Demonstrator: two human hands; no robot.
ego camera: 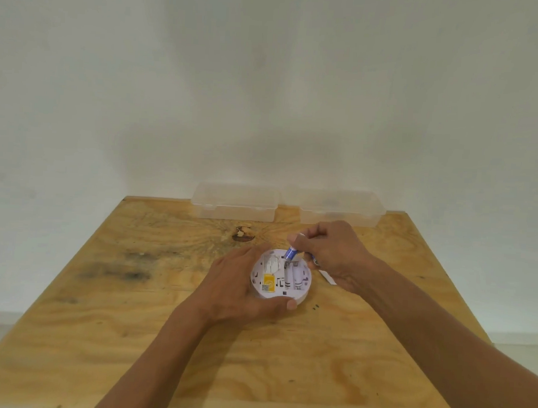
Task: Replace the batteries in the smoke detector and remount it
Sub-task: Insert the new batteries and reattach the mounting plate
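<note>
The step in hand looks like putting a new battery into the smoke detector [281, 274]. The left hand [241, 283] grips the detector by its side, with the thumb curled along the near rim, and keeps it steady on the tabletop [161, 338], a little past the middle and toward the far edge. The right hand [330, 254] pinches a blue battery [291, 252] between thumb and fingers and tips its lower end down into the battery slot. A second blue thing peeks out under the right hand; it may be another battery, but it is too hidden to be sure.

The next move, I think, calls for pushing the low end against the metal spring, then pressing the top end flat until it sits snug. The plus and minus ends must face the right way.

The detector is round and white and lies with its back up. Inside I can see a yellow sticker, some small print and white grooves for batteries. The grooves look mostly bare.

Two clear plastic boxes [235, 202] sit at the far edge.
</note>
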